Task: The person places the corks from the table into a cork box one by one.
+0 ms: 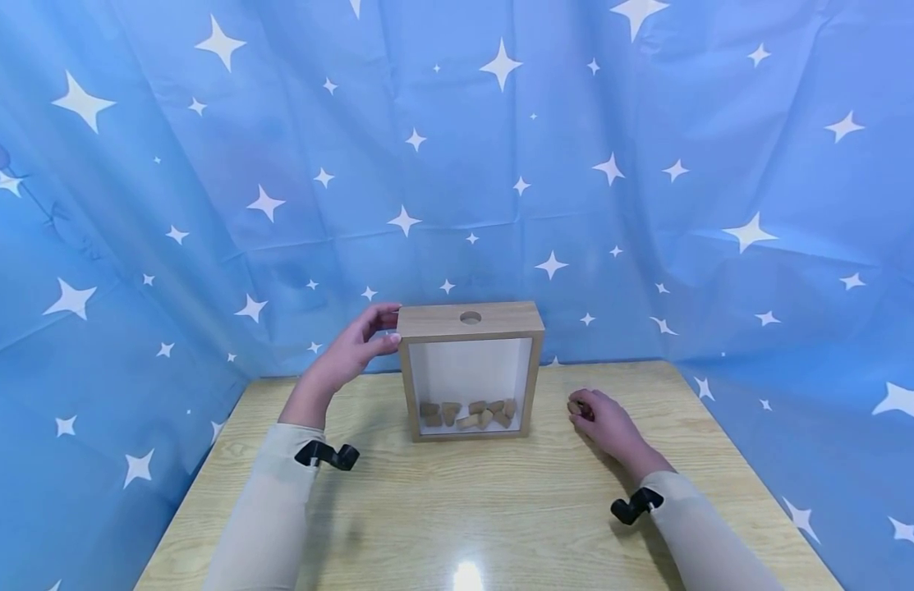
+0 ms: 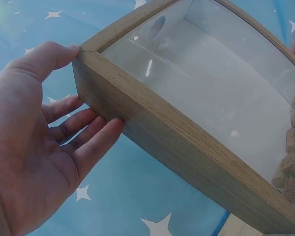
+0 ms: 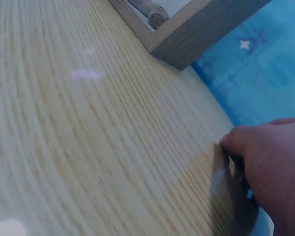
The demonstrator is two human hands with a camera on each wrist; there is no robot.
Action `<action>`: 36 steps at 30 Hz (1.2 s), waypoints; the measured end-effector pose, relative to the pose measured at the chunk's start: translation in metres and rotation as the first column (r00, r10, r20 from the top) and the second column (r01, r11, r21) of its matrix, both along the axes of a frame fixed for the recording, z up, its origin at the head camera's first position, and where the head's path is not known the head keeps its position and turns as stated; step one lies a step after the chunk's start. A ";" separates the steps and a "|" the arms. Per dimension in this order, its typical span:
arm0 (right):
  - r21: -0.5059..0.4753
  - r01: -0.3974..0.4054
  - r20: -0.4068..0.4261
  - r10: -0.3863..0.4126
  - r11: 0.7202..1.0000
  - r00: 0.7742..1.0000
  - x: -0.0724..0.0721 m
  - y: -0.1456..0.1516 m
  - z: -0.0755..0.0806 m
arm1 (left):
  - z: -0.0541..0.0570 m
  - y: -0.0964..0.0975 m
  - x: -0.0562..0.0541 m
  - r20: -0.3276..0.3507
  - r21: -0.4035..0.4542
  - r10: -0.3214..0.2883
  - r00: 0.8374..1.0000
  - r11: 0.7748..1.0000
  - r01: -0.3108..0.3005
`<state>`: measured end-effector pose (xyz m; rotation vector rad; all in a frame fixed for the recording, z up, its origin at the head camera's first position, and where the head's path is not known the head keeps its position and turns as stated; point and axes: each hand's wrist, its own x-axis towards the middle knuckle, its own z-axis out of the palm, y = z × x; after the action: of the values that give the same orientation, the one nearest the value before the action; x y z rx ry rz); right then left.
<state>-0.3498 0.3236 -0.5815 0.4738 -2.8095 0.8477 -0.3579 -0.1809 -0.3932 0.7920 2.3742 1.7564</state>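
Observation:
A wooden shadow box [image 1: 470, 322] with a clear front stands upright on the table, a round hole in its top. Several corks [image 1: 467, 421] lie along its bottom, also visible as corks [image 2: 291, 140] in the left wrist view. My left hand [image 1: 360, 345] holds the box by its upper left corner, thumb at the front edge and fingers against the side. To the right of the box, my right hand [image 1: 608, 423] is low over the table and pinches a cork [image 1: 574, 407]. In the right wrist view that cork is hidden behind the hand [image 3: 270, 162].
The light wood-grain table [image 1: 457, 509] ends just behind the box. A blue curtain [image 1: 457, 148] with white stars hangs behind and at both sides. Each wrist wears a small black camera mount [image 1: 327, 455].

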 end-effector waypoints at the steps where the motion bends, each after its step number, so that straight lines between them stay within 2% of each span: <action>1: -0.006 0.000 -0.001 0.000 1.000 1.000 0.000 0.000 0.000 | 0.000 0.000 0.000 0.000 -0.001 0.000 1.000 1.000 0.000; 8: -0.074 -0.007 0.011 0.008 0.997 1.000 0.008 -0.003 0.004 | 0.000 0.000 0.000 -0.001 0.002 -0.010 1.000 1.000 0.010; 17: -0.160 -0.032 0.037 0.039 0.987 0.999 0.017 -0.012 0.022 | -0.004 -0.002 -0.004 0.005 0.015 -0.013 1.000 1.000 0.013; 25: -0.176 -0.063 -0.009 0.062 0.982 0.998 0.018 -0.020 0.038 | -0.007 -0.001 -0.004 -0.005 0.046 -0.006 1.000 0.999 0.006; 29: -0.192 -0.068 -0.016 0.066 0.979 0.998 0.019 -0.023 0.052 | -0.007 0.001 -0.003 -0.006 0.062 0.004 1.000 0.998 -0.004; 36: -0.237 -0.062 -0.045 0.052 0.970 0.998 0.018 -0.026 0.092 | -0.009 0.001 -0.004 -0.013 0.068 0.019 1.000 0.998 -0.018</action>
<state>-0.3321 0.2974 -0.4894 0.5282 -2.6237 1.1569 -0.3617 -0.1798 -0.4018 0.7958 2.3491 1.8536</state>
